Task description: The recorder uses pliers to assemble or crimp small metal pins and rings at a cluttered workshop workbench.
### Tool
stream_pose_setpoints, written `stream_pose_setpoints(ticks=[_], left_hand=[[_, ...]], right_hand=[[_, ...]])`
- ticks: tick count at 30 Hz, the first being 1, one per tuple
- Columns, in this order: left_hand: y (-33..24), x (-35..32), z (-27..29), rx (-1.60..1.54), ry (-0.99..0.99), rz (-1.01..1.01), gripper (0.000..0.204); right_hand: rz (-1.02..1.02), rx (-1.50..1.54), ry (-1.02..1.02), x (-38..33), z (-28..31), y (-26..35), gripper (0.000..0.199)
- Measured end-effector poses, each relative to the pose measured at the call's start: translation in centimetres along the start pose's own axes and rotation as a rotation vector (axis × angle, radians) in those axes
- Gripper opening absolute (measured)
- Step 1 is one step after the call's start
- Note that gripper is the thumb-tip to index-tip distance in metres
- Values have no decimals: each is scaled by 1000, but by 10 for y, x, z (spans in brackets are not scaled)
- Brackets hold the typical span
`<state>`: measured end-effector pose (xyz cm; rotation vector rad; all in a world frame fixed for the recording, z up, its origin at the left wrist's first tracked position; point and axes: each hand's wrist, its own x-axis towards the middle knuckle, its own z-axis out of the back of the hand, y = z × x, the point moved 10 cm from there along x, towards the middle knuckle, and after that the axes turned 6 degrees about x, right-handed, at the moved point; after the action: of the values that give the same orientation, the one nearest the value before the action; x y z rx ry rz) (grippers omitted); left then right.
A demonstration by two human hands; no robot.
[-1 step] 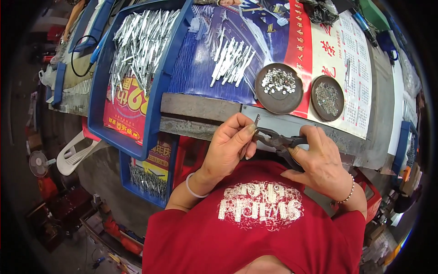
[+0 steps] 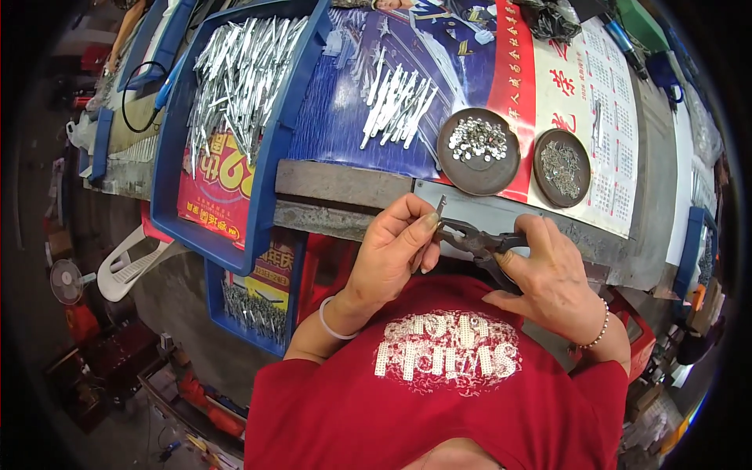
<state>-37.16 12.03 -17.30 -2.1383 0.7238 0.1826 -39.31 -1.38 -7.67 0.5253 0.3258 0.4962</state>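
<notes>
My left hand (image 2: 389,249) pinches a small, thin metal strip (image 2: 442,204) between thumb and forefinger, its tip pointing up past them. In my right hand (image 2: 550,276) is a pair of dark pliers (image 2: 476,241), the fingers wrapped round its handles. The plier jaws meet the strip right beside my left fingertips; whether they grip it cannot be made out. Beyond my hands, a round dark dish (image 2: 479,182) holds small shiny round metal pieces. To its right, a second dish (image 2: 561,196) holds tiny thin metal parts. Several silvery strips (image 2: 398,106) lie loose on the poster-covered bench.
A blue tray (image 2: 265,184) heaped with metal strips stands at the left, overhanging the bench edge (image 2: 337,182). Below it sits another blue tray (image 2: 213,296) with darker metal pieces. A black plastic bag (image 2: 551,19) lies far back. A white fan (image 2: 66,280) stands at far left.
</notes>
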Motion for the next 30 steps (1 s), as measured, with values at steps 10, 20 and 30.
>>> stream_pose_setpoints(ticks=[10, 20, 30], left_hand=[[3, 4, 5, 252, -26, -54, 10], [0, 9, 14, 300, -72, -57, 15], [2, 7, 2, 313, 1, 1, 16]], right_hand=[[-162, 408, 364, -4, -36, -15, 37], [-104, 161, 97, -6, -27, -17, 41], [-79, 10, 3, -5, -25, -15, 34]])
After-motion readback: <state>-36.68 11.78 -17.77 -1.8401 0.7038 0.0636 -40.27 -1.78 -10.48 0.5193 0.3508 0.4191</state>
